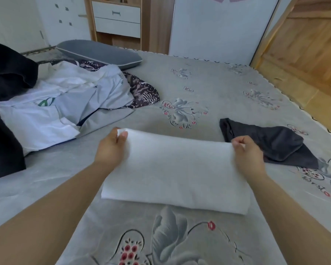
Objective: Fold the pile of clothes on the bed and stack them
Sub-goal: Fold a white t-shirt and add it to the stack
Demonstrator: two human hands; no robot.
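left hand (111, 148): we find it at the far left corner of the white garment (172, 169), thumb and fingers closed in a pinch on the cloth edge.
right hand (246, 155): we find it at the far right corner of the same garment, fingers curled and pinching the edge.
white garment: folded into a broad band, it lies on the bed (208, 88) at the centre of our view; its far edge is lifted between both hands, its near edge rests on the sheet.
dark garment (271, 142): at 3 o'clock from the white garment, crumpled on the bed, just beside the right hand; we cannot tell whether it touches the hand.
unfolded pile (65, 104): at 10 o'clock, a heap of white and pale blue clothes with a patterned purple piece (143, 92) showing at its far right side.
black cloth (6, 104): at 9 o'clock, draped along the left edge of view, overlapping the pile.
pillow (99, 52): grey, at 11 o'clock, beyond the pile at the head of the bed.
bed: covered by a grey sheet printed with flowers.
drawer unit (117, 18): at 12 o'clock, past the bed, white fronts in a wooden frame.
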